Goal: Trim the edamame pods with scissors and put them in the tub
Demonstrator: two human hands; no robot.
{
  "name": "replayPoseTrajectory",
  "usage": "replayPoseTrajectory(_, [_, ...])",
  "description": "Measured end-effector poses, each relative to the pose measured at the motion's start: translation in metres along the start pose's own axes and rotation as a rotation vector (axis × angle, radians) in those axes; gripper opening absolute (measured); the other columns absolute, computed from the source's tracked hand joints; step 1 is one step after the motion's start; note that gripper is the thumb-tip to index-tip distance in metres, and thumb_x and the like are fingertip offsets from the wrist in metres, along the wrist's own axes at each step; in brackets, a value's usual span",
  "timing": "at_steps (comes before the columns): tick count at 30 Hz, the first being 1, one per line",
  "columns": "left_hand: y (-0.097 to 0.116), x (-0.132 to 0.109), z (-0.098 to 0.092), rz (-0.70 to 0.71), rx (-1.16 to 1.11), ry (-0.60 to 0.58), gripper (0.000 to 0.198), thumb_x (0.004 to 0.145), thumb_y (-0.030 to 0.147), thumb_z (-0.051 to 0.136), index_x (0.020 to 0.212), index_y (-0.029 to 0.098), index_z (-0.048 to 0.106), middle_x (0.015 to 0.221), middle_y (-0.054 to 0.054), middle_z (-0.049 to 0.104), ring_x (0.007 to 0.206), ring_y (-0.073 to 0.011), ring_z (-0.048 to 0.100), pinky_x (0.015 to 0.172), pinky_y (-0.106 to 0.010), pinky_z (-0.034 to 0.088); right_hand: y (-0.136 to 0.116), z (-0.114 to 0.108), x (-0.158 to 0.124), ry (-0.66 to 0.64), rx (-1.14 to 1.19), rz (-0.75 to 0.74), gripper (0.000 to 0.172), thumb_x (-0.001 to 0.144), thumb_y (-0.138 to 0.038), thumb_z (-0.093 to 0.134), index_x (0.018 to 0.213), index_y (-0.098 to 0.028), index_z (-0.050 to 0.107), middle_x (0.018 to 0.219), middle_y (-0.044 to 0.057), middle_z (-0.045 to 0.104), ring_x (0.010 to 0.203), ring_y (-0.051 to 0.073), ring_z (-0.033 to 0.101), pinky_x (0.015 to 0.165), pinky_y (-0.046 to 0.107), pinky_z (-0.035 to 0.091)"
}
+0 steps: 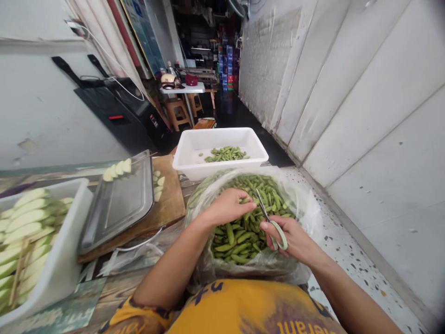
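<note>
Green soybean pods (edamame) [239, 243] fill a clear plastic bag [308, 218] in front of my body. Above them, the scissors [262, 206] are in my right hand [290, 234], fingers wrapped round the pale green handles and blades pointing up and to the left. My left hand [231, 204] is closed in a pinch beside the blade tips, with a green pod [245, 200] partly showing at its fingertips. Just beyond the bag, a white plastic tub [187, 144] holds a smaller heap of pods [227, 154].
To the left, a metal tray [120, 204] with skewered pale slices [117, 170] rests on a wooden board [174, 190]. A white bin [74, 232] of sliced, skewered vegetables [28, 227] stands at far left. A white wall [375, 102] runs along the right.
</note>
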State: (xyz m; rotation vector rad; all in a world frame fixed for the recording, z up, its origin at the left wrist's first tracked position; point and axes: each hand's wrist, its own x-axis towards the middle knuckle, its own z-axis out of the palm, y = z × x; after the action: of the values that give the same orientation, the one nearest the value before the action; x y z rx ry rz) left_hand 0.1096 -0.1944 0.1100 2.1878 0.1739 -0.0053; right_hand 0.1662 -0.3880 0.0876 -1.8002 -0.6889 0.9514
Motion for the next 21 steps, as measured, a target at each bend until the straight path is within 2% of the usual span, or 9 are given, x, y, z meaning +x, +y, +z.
replayPoseTrajectory(3, [-0.001,0.000,0.001,-0.073,-0.097,-0.052,0.024,0.075,0.039,0.059,0.070,0.015,0.061,0.047,0.007,0.043,0.042,-0.0071,0.036,0.043,-0.021,0.027,0.004,-0.001,0.002,0.040,0.004,0.008,0.046,0.082,-0.060,0.055,0.064,-0.018,0.049,0.048,-0.003,0.051,0.035,0.006,0.039,0.033,0.017,0.027])
replayPoseTrajectory(5, [-0.002,0.001,0.002,-0.109,-0.242,-0.064,0.024,0.075,0.039,0.060,0.071,0.016,0.056,0.050,0.006,0.049,0.039,-0.0060,0.037,0.040,-0.020,0.026,0.005,-0.001,0.002,0.038,0.030,0.005,0.044,0.081,-0.060,0.058,0.071,-0.017,0.052,0.050,-0.003,0.051,0.038,0.007,0.041,0.033,0.017,0.030])
replayPoseTrajectory(8, [-0.003,0.003,0.004,-0.109,-0.528,0.031,0.023,0.076,0.036,0.060,0.073,0.015,0.051,0.064,0.000,0.062,0.037,-0.0031,0.037,0.037,-0.018,0.024,0.004,-0.001,-0.002,-0.039,0.123,-0.021,0.044,0.081,-0.060,0.058,0.088,-0.017,0.056,0.066,-0.001,0.057,0.048,0.009,0.049,0.040,0.019,0.043])
replayPoseTrajectory(10, [-0.002,0.005,0.004,-0.110,-0.683,0.107,0.022,0.076,0.032,0.061,0.073,0.015,0.048,0.070,-0.003,0.066,0.036,-0.0013,0.036,0.037,-0.017,0.021,0.002,0.000,-0.004,-0.077,0.189,-0.041,0.046,0.082,-0.061,0.056,0.094,-0.017,0.056,0.075,0.001,0.057,0.055,0.011,0.053,0.044,0.022,0.049])
replayPoseTrajectory(15, [0.002,0.005,0.010,-0.128,-0.846,0.086,0.027,0.076,0.031,0.065,0.072,0.016,0.043,0.069,-0.004,0.067,0.035,-0.0002,0.035,0.035,-0.015,0.018,-0.003,0.002,-0.003,-0.072,0.232,-0.054,0.045,0.082,-0.061,0.055,0.087,-0.017,0.057,0.074,0.003,0.057,0.059,0.013,0.055,0.041,0.023,0.049])
replayPoseTrajectory(18, [0.004,0.003,0.017,-0.132,-0.870,0.107,0.029,0.075,0.032,0.066,0.072,0.017,0.041,0.069,-0.003,0.067,0.034,-0.0005,0.036,0.035,-0.015,0.018,-0.006,0.005,0.000,-0.033,0.225,-0.047,0.047,0.080,-0.064,0.056,0.076,-0.016,0.055,0.069,0.002,0.058,0.055,0.013,0.054,0.038,0.021,0.045])
replayPoseTrajectory(21, [0.006,0.003,0.025,-0.118,-0.877,0.144,0.030,0.075,0.034,0.066,0.072,0.017,0.041,0.071,-0.003,0.068,0.035,-0.0008,0.036,0.034,-0.015,0.018,-0.008,0.009,0.003,0.023,0.262,-0.046,0.047,0.078,-0.064,0.058,0.075,-0.017,0.055,0.062,0.000,0.058,0.046,0.010,0.050,0.034,0.018,0.040])
